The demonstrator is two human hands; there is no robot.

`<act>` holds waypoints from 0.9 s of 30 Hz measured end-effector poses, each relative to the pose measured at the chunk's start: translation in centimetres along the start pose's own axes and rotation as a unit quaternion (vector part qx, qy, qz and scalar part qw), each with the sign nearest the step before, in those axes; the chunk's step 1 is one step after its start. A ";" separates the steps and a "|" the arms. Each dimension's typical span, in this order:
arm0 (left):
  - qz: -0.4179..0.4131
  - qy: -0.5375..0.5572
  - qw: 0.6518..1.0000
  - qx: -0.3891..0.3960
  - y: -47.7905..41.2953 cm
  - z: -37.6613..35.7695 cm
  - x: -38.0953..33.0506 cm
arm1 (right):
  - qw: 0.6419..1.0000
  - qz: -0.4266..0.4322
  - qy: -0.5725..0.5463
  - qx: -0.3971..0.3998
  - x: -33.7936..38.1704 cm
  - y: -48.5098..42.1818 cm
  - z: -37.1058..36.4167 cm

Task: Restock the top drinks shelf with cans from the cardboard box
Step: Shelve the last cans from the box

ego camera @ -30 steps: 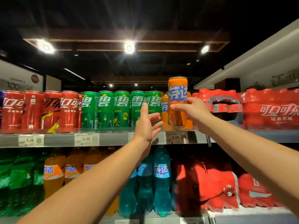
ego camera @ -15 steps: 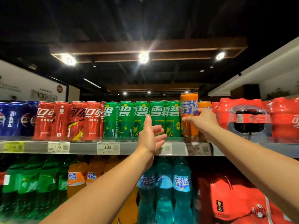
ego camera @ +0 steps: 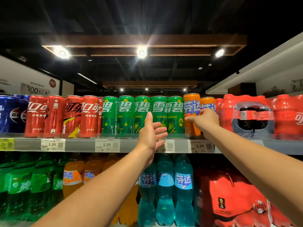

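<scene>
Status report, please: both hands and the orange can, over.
Left hand open, holds nothing, before green cans. Right hand grips tall orange metal can, upright on grey top shelf. Second orange can close on its right.

Both bare arms reach up and forward into the middle of the frame. The left forearm (ego camera: 101, 190) rises from the bottom edge, left of centre, to the left hand (ego camera: 150, 136) at mid-frame. That hand stands edge-on with its palm facing right, thumb upright and fingers (ego camera: 159, 128) loosely fanned toward the right, holding nothing. The right forearm (ego camera: 246, 161) comes in from the lower right edge and slants up-left. The right hand (ego camera: 204, 119), right of centre, shows its back, with its fingers wrapped leftward across the front of an orange can (ego camera: 191, 102); its thumb is hidden.
</scene>
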State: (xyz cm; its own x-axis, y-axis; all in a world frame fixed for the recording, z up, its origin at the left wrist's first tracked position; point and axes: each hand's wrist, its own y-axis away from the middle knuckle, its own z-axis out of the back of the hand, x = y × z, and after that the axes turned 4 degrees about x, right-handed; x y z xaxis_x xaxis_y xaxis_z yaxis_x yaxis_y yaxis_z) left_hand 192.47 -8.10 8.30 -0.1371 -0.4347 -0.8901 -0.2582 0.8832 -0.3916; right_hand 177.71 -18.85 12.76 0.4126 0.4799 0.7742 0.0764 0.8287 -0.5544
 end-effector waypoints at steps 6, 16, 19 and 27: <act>0.004 -0.006 1.000 -0.003 -0.1 -0.2 0.7 | 1.000 -0.002 0.000 -0.006 -0.4 0.3 -0.5; -0.022 -0.022 0.998 -0.049 0.2 -0.1 1.1 | 1.000 -0.007 0.019 -0.004 -0.5 0.2 -0.3; -0.043 -0.023 0.996 -0.081 0.3 0.6 0.8 | 0.999 -0.006 0.022 -0.025 -0.4 0.6 -0.5; -0.026 -0.015 0.995 -0.100 1.1 1.9 0.2 | 0.996 -0.007 0.063 -0.060 0.0 1.3 -0.8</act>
State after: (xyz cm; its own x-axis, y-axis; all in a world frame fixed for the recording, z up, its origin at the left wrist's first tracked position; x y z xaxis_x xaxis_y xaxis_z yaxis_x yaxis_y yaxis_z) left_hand 193.97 -6.92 7.24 -0.0907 -0.4715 -0.8772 -0.4494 0.8054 -0.3864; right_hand 178.50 -18.00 11.75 0.5214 0.4227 0.7412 0.1872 0.7908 -0.5827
